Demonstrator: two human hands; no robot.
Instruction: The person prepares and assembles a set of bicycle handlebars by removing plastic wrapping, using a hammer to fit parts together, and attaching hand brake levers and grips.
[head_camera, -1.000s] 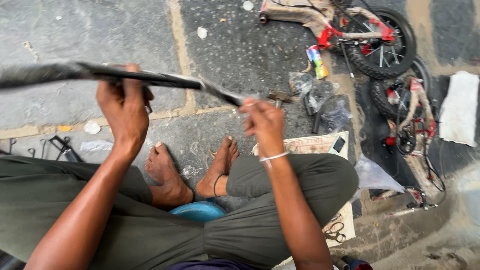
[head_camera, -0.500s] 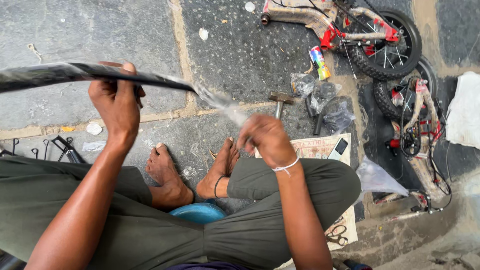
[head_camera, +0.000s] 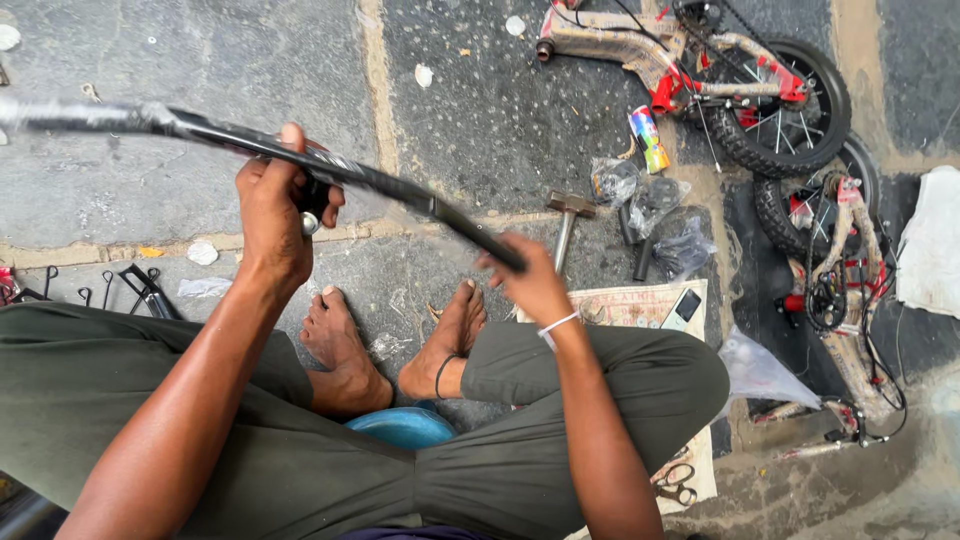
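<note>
Black tube (head_camera: 300, 155) runs upper-left to lower-right above the stone floor (head_camera: 480, 110); left hand (head_camera: 275, 215) grips mid-length, right hand (head_camera: 530, 285) closed on lower end (slightly blurred)

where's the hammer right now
In the head view the hammer lies on the stone floor just beyond the right hand, left of the plastic bags.

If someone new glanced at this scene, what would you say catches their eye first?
First, the long black curved strip stretched across the middle, gripped by the left hand and held at its lower end by the right hand. Next, the small red-and-tan bicycle frame with black tyres lying at the upper right of the stone floor, with a metal hammer beside it.
</note>
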